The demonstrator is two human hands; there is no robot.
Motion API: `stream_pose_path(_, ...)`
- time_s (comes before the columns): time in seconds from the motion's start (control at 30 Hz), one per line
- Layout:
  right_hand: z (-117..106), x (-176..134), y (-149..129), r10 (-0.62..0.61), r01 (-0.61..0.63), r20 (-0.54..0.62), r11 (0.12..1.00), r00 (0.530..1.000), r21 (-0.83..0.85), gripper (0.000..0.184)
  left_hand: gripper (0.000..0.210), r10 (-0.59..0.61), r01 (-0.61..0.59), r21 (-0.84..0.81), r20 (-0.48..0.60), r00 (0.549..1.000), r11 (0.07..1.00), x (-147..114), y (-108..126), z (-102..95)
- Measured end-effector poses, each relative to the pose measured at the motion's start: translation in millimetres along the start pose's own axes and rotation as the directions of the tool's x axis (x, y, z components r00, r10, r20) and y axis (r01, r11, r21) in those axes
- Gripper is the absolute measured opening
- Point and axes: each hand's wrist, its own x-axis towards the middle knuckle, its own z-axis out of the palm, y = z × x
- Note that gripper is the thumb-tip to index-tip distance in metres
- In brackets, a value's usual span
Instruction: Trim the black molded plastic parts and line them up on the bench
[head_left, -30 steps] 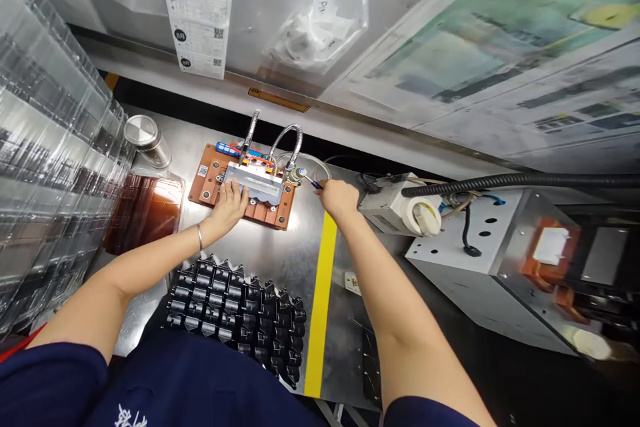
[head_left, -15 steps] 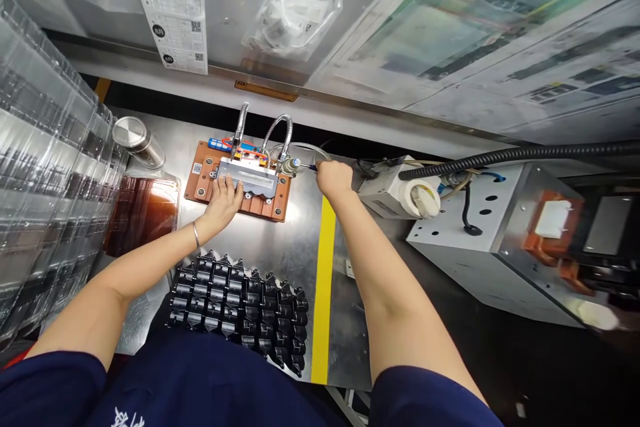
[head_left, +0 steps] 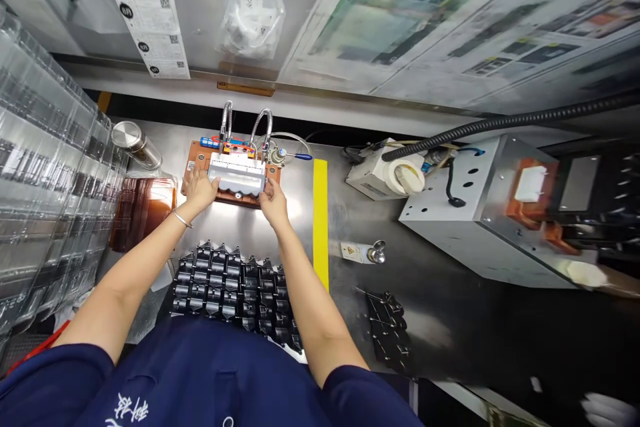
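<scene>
A grey plate with a wavy front edge (head_left: 235,181) lies over the brown fixture block (head_left: 193,177) on the steel table. My left hand (head_left: 201,190) holds its left end, the thumb against the plate's edge. At the right end, my right hand (head_left: 274,201) pinches the plate's edge between thumb and fingers. Behind the plate stand two bent metal hoses (head_left: 263,121) and a blue cylinder (head_left: 209,142). A blue-handled lever (head_left: 300,156) sticks out to the right of the block, with no hand on it.
Rows of black parts (head_left: 230,287) lie in front of me. Clear plastic trays (head_left: 55,193) are stacked at left, by a lidded jar (head_left: 137,144). Right of the yellow tape (head_left: 321,213) stand a metal machine box (head_left: 445,233) and more black parts (head_left: 387,330). White-gloved fingers (head_left: 607,408) show bottom right.
My right hand has let go of the blue lever and come to the plate's right end. My left hand has slid from the plate's front to its left end. The lever now points right, its handle uncovered.
</scene>
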Motion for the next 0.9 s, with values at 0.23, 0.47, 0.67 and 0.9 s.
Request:
stream_pose_path(0.23,-33.9,-123.2,-17.9,-0.081,0.076,0.009,0.962,0.997,0.262,0.053,0.044,0.343,-0.408,-0.281,-0.253,0.905,0.869,-143.4,-45.8,-15.8)
stream_pose_path(0.47,-56.0,-185.0,-77.4,0.132,-0.059,0.207,0.943,0.969,-0.327,0.024,0.050,0.714,-0.783,0.067,-0.463,0.525,0.619,-225.8,-70.6,-59.3)
stream_pose_path(0.67,-38.4,-249.5,-132.4,-0.033,0.176,0.467,0.948,0.884,-0.266,0.027,0.051,0.719,-0.739,0.225,-0.521,0.460,0.636,-266.0,-78.0,-94.0)
stream_pose_path(0.9,-30.0,-279.3,-147.8,-0.433,0.418,0.602,0.892,0.671,0.175,0.037,0.039,0.651,-0.557,0.349,-0.512,0.560,0.754,-318.7,-71.7,-90.1)
